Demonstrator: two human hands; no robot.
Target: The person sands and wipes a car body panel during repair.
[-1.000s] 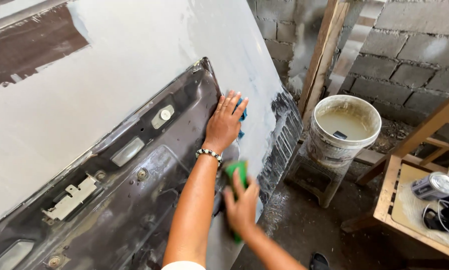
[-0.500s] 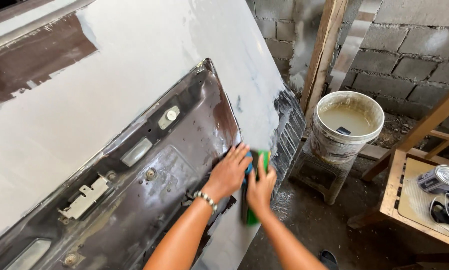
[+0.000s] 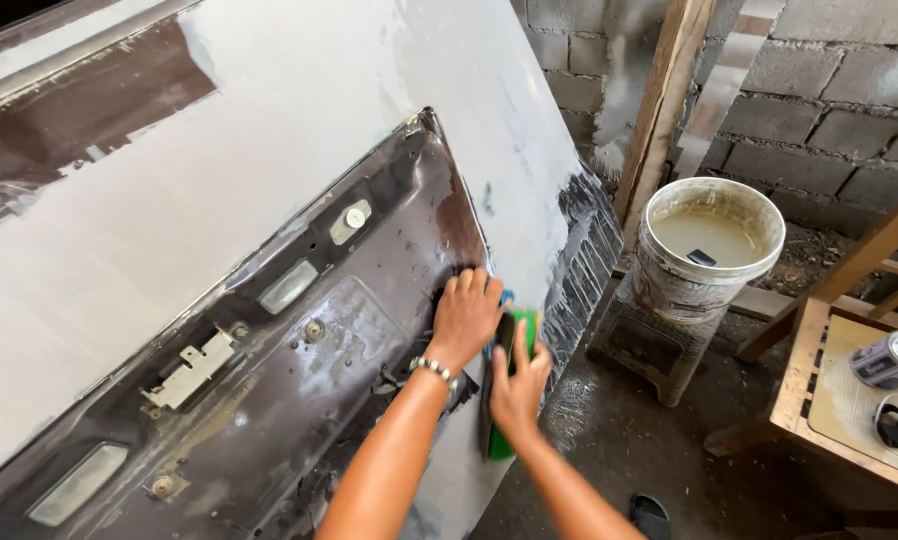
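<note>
The work in hand looks like wet-sanding a filler-coated car body panel [image 3: 269, 200], a big tilted sheet with pale grey coating above and a dark recessed section below. The right hand [image 3: 517, 385] holds a green sanding block [image 3: 514, 400] flat against the panel's edge, at about five o'clock from the frame centre; its fingers are closed around the block, thumb on the near side. The left hand [image 3: 466, 318] sits just beside it at ten o'clock from the block, palm pressed on the dark section, fingers spread open and gripping nothing, a bead bracelet [image 3: 434, 370] at the wrist. It appears to steady the panel.

A white bucket [image 3: 709, 250] of cloudy water stands on a low stool [image 3: 649, 345] at three o'clock from the hands, well apart. A metal tin [image 3: 894, 360] rests on the wooden desk [image 3: 799, 400] farther right.

The next move likely calls for even pressure along the edge, keeping the block flat so the coating is not cut through at the ridge.
</note>
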